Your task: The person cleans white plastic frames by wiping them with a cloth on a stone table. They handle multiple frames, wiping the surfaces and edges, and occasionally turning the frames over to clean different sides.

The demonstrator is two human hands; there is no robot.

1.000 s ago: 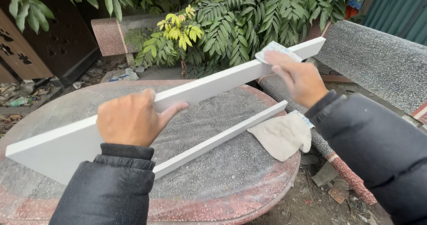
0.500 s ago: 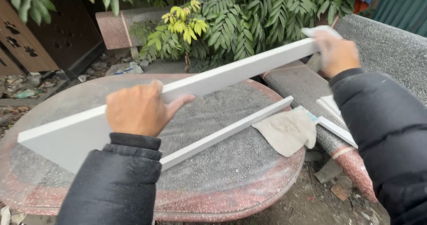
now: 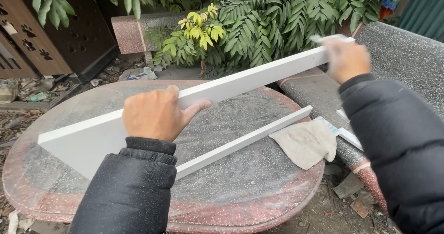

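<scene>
So this is outdoors, a yard with a wall of green leafy plants [image 3: 259, 25] along the far side and a dark carved wooden panel [image 3: 27, 44] at far left. The biggest thing is the round speckled stone table [image 3: 259, 187] with a reddish rim, and there's a stone bench [image 3: 407, 53] of the same grey speckle on the right, plus a reddish stone slab [image 3: 134, 30] further back.

One long white board [image 3: 249, 79] runs diagonally from near left up to far right, standing on its long edge over the table. A second, narrower white strip [image 3: 245, 141] lies flat on the tabletop just near of it. One dirty beige rag [image 3: 305, 143] sits at the right end of that strip, hanging over the table's edge.

Two hands, both in dark puffy sleeves. The left hand [image 3: 157, 113] is curled over the board's top edge, fingers wrapped behind, thumb out along the front. The right hand [image 3: 347, 60] is blurry at the board's far end, pressed on it with something pale under the fingers; can't tell how tightly it's closed.
</scene>
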